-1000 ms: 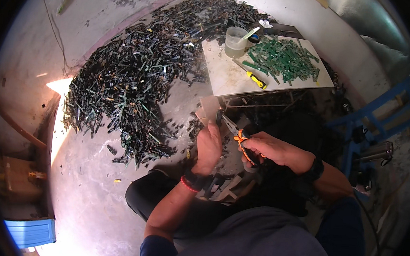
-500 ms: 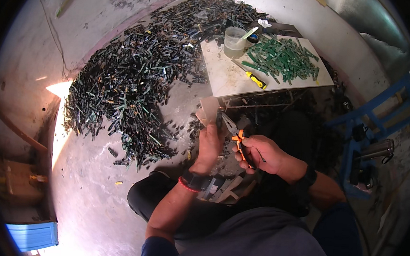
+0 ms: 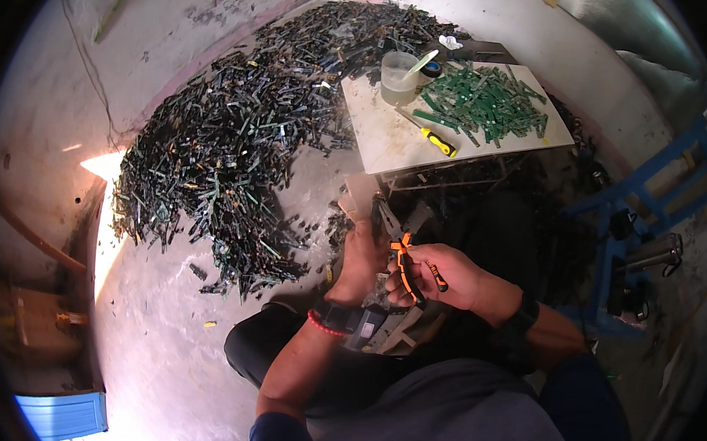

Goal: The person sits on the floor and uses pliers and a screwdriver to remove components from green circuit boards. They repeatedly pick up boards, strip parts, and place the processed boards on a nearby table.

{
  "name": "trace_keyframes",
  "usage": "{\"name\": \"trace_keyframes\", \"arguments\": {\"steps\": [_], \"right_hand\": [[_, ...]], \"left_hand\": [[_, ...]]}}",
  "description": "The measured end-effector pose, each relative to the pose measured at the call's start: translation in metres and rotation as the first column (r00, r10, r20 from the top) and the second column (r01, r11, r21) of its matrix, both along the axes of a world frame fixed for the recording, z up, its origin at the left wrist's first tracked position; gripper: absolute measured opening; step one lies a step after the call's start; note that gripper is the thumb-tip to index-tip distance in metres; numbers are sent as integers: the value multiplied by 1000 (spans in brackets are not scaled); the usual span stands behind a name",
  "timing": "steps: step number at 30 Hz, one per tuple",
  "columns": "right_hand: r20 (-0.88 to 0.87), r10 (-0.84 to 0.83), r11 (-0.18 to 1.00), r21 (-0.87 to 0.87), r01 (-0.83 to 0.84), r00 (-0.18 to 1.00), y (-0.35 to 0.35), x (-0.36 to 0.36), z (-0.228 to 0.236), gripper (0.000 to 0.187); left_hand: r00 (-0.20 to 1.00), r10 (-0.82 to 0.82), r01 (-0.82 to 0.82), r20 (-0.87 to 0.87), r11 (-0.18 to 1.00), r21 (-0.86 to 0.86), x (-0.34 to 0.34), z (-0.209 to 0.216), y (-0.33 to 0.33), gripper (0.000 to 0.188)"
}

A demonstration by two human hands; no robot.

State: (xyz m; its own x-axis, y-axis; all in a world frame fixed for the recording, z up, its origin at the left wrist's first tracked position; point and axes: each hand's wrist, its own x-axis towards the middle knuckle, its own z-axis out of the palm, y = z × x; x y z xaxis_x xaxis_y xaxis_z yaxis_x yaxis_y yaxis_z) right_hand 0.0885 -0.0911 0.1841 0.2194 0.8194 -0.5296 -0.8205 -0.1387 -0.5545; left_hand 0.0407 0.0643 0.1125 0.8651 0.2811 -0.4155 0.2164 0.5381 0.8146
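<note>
In the middle, my left hand (image 3: 359, 262) is closed around a narrow dark piece (image 3: 376, 215) held upright; its exact kind is hard to make out. My right hand (image 3: 448, 275) grips long-nosed pliers (image 3: 401, 252) with orange and black handles, which stand apart. The pliers' grey jaws point up and left and meet the dark piece near its top. Just beyond my left fingers is a pale flat piece (image 3: 360, 190); whether the fingers touch it I cannot tell. Below my hands, flat dark and tan pieces (image 3: 387, 331) lie close to my lap.
A low white-topped table (image 3: 368, 131) ahead carries green circuit-board strips (image 3: 489, 103), a yellow-black screwdriver (image 3: 437, 140) and a clear cup (image 3: 398, 80) of liquid with a white-handled tool. Dark scrap (image 3: 219, 146) is heaped left. A blue frame (image 3: 659, 193) stands right, a blue stool (image 3: 61, 415) lower left.
My right hand and the pliers have shifted slightly left and down, and the pliers' handles show wider apart. My left hand keeps hold of the dark piece. The whole view has shifted a little.
</note>
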Motion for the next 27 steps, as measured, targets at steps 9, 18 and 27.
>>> {"name": "trace_keyframes", "arguments": {"steps": [9, 18, 27], "right_hand": [[-66, 6, 999, 40, -3, 998, 1, 1, 1, 35], [-215, -5, 975, 218, 53, 977, 7, -9, -16, 28], [-73, -4, 996, 85, 10, 997, 7, -6, -8, 21]], "left_hand": [[996, 30, -60, 85, 927, 371, 3, 0, 1, 53], [999, 29, -38, 46, 979, 202, -4, 27, 0, 56], [985, 28, -65, 170, 975, 214, -4, 11, 5, 52]]}}
